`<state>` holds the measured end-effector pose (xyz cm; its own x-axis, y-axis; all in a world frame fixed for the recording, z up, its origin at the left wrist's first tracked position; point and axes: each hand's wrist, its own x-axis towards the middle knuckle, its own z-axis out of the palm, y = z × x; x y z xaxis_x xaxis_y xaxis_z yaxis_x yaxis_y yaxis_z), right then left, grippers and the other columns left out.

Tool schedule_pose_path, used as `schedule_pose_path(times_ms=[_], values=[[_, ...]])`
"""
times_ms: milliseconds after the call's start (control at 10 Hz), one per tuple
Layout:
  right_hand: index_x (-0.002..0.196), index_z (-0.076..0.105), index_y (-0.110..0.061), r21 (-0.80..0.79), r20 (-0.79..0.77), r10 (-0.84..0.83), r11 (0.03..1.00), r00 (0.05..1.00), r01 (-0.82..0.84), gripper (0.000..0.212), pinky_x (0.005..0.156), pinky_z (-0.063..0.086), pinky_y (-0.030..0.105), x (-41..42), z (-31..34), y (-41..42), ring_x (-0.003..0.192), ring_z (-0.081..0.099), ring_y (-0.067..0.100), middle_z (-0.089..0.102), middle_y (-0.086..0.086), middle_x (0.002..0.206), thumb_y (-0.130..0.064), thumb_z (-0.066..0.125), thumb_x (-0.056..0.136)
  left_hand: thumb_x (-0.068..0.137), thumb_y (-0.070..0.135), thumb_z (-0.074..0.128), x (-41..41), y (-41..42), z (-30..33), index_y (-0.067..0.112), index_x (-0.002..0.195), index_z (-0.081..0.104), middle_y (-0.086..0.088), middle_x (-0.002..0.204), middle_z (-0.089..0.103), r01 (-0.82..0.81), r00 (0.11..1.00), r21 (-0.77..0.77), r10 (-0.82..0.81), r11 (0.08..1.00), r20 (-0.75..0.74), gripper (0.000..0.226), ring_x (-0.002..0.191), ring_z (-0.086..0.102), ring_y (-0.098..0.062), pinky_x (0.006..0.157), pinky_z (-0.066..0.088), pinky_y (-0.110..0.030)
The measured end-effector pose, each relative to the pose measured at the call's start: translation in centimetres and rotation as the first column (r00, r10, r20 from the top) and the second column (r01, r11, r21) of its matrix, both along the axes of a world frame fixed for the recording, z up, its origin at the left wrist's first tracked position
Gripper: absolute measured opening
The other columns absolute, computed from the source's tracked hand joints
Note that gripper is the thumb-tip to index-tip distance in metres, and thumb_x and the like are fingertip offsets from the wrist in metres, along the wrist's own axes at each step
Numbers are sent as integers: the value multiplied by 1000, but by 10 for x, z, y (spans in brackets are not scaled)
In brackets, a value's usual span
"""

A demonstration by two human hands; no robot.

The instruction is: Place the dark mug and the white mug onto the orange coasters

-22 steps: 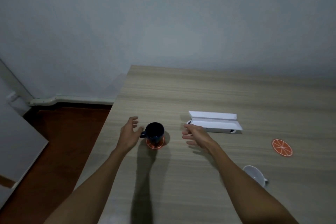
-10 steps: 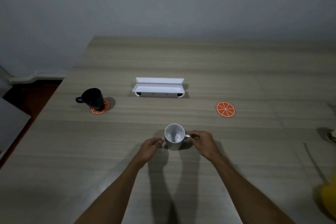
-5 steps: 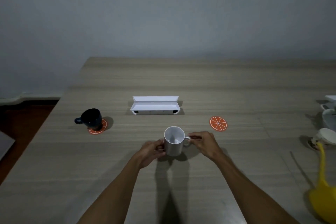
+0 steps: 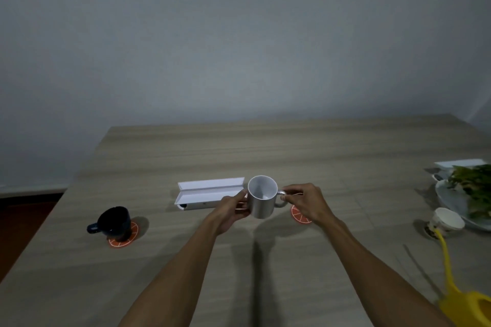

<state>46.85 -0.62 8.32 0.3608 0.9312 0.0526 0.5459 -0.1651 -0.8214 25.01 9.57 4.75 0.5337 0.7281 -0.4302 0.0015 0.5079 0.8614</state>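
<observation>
The white mug (image 4: 261, 198) hangs above the wooden table (image 4: 265, 146), tipped a little toward me so its empty inside shows. My right hand (image 4: 305, 202) pinches its handle and my left hand (image 4: 231, 210) steadies its side. An orange coaster (image 4: 299, 215) lies just right of the mug, partly hidden under my right hand. At the left, the dark mug (image 4: 114, 221) stands on the other orange coaster (image 4: 125, 240), handle pointing left.
An open white box (image 4: 208, 192) lies behind the white mug. At the right edge are a plate of green leaves (image 4: 467, 194), a small paper cup (image 4: 446, 220) and a yellow object (image 4: 475, 302). The table's left edge drops to a dark red floor (image 4: 21, 210).
Both hands have lifted the white mug off the table and carried it up and to the right, toward the free orange coaster. The camera has tilted up. The dark mug stays put.
</observation>
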Motion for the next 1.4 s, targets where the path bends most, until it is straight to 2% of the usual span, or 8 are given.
schedule_pose_path(times_ms=[100,300,500,700,800,900,1200,1400], values=[[97,78,-17,-13,16,-21,1000,1000,21,25,72,46,4,33,-9,6,82,69,-1,77,-4,91,-18,80,72,97,31,55,35,9,-10,-1,101,61,-12,83,56,21,1000,-12,-21,1000,-1,33,84,56,-24,100,50,-45],[105,76,-15,-87,18,-22,996,1000,24,30,84,58,27,107,-49,16,87,71,7,77,0,99,-18,78,75,99,33,50,113,22,-46,-1,110,61,-14,98,61,64,996,-58,-68,996,-64,37,93,59,-25,95,52,-39],[97,78,-12,-150,-96,-99,985,990,84,27,71,48,2,170,-88,25,80,71,-2,76,-7,86,-9,81,71,100,33,46,180,32,-88,-2,114,63,-13,99,64,105,982,-105,-119,989,-144,42,93,59,-24,88,52,-35],[95,78,-11,-201,-135,-81,978,988,53,26,66,46,1,198,-116,35,69,65,-15,75,-4,84,-12,83,69,99,29,43,218,30,-105,11,103,65,-7,79,58,82,966,-72,-97,994,-241,29,69,54,-17,77,51,-36],[95,78,-13,-215,-147,-95,975,985,62,27,69,47,1,208,-126,41,70,66,-15,74,-6,84,-12,83,69,99,27,44,228,36,-114,-1,112,65,-16,87,59,76,960,-60,-89,995,-266,37,75,55,-24,84,54,-47],[97,78,-10,-210,-158,-99,975,982,65,26,70,48,1,215,-132,44,70,65,-16,74,-6,86,-7,81,71,99,27,42,235,37,-115,12,104,67,-15,92,61,71,946,-38,-79,997,-313,29,78,56,-24,82,51,-39],[90,78,-21,-235,-185,-61,972,981,16,22,84,55,18,215,-142,42,86,71,4,76,-4,89,-7,79,73,100,19,44,233,34,-116,-7,124,57,-17,107,63,137,896,-20,-132,990,-424,38,97,64,-30,91,57,-40],[89,73,-28,-233,-199,-30,972,980,-17,31,93,55,30,216,-150,42,96,71,17,76,3,97,-1,75,74,96,24,44,234,32,-124,1,104,69,-17,99,68,166,882,-3,-150,986,-448,34,86,65,-26,79,56,-33]])
